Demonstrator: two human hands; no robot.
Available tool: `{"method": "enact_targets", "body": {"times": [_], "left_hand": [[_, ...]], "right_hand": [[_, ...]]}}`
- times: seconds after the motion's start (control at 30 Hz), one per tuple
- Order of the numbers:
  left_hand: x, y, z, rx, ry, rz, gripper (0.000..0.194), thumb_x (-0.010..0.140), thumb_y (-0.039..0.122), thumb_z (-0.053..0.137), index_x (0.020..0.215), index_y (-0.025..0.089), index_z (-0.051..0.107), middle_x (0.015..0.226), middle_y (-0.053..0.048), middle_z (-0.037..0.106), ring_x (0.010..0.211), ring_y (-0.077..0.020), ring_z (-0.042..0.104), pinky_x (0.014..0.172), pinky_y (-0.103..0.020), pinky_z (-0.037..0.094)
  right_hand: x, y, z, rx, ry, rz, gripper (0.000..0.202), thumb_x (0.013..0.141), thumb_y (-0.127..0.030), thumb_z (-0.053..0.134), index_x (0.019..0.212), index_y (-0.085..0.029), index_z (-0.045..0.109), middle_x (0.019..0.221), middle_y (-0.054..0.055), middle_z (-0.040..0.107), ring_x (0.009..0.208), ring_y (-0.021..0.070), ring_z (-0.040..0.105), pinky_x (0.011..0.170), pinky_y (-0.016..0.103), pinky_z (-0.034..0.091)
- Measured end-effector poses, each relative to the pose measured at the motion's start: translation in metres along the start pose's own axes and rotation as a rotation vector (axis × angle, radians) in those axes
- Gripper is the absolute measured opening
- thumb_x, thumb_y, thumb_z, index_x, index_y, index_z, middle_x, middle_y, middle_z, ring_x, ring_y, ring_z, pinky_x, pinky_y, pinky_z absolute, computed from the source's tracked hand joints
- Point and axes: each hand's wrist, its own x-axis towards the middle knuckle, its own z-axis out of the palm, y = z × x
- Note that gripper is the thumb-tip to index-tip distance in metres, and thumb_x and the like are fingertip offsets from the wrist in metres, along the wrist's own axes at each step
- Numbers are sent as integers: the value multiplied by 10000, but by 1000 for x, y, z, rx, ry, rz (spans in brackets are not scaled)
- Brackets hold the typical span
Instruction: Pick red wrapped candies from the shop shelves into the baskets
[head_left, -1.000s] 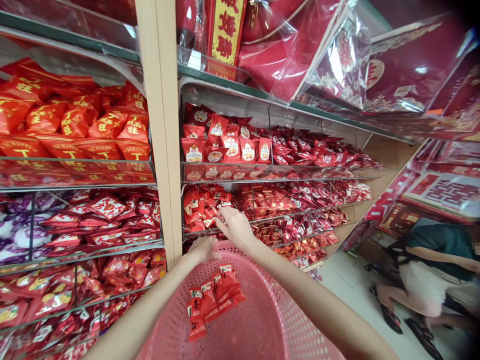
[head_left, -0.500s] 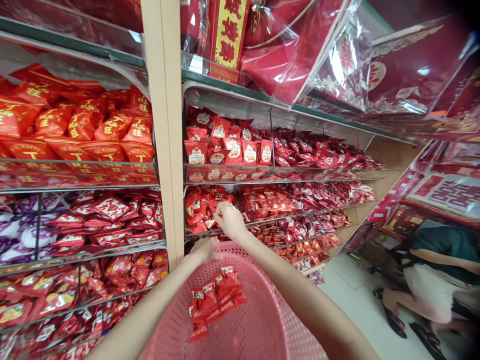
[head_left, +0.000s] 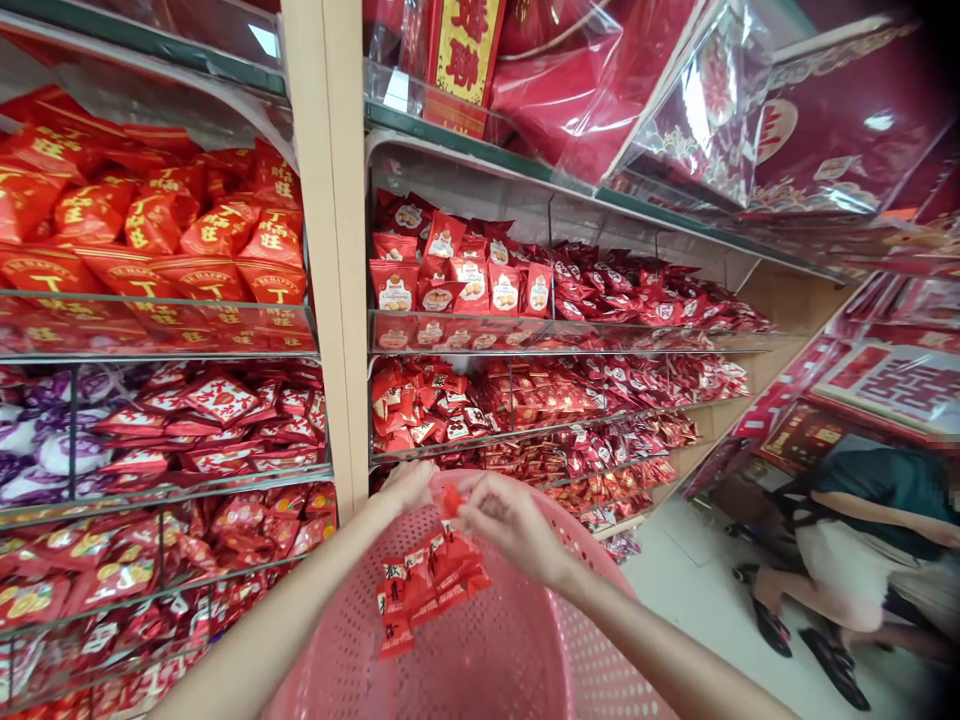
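Observation:
A pink perforated plastic basket (head_left: 525, 640) is tilted in front of me. My left hand (head_left: 409, 490) is closed on its far rim, at the left. Over the basket's opening, my right hand (head_left: 499, 520) pinches a small red candy packet (head_left: 452, 500), partly hidden by the fingers. Below it, several red candy packets (head_left: 427, 585) with black lettering lie together on the basket's inner wall. Just beyond the rim, a shelf compartment holds loose packets of the same look (head_left: 420, 400).
Shelves of red snack packets (head_left: 465, 270) rise ahead, with clear front lips. A wooden post (head_left: 341, 250) divides them from orange-red bags (head_left: 157, 220) and purple-white sweets (head_left: 67, 450) at left. At right, a person (head_left: 862, 540) sits or crouches low on the floor.
My right hand has come back from the shelf compartment to above the basket, bringing a red packet. My left hand stays on the rim. The view has shifted slightly.

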Motion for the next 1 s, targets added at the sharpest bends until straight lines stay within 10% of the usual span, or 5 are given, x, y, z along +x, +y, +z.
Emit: {"method": "enact_targets", "body": {"times": [0.3,0.47,0.7,1.0], "left_hand": [[2,2,0,0,-21,-38,321,629,518,622,750,222,599,808,-25,665,790,-201,627,616,-227,413],[2,1,1,1,-12,-39,324,628,507,630,787,227,599,848,-29,667,828,-209,622,647,-233,412],[-1,3,-2,-1,-10,-29,266,665,473,598,759,224,593,834,-31,669,809,-211,621,651,-246,414],[1,3,-4,19,-33,-43,305,648,469,623,815,214,596,900,-64,670,864,-234,622,699,-262,440]], "right_hand": [[-14,50,31,-1075,-459,-311,114,857,-95,410,889,-163,496,1043,56,530,749,127,561,602,235,444],[-12,58,41,-1241,-480,-465,88,867,-156,441,841,-149,524,895,47,544,841,176,523,707,301,433],[4,39,29,-1117,-301,-429,290,868,-419,430,816,-160,550,840,46,568,810,187,504,709,316,396],[106,6,-5,-868,214,-35,158,859,-297,445,806,-186,544,822,34,596,819,159,523,731,263,366]]}}
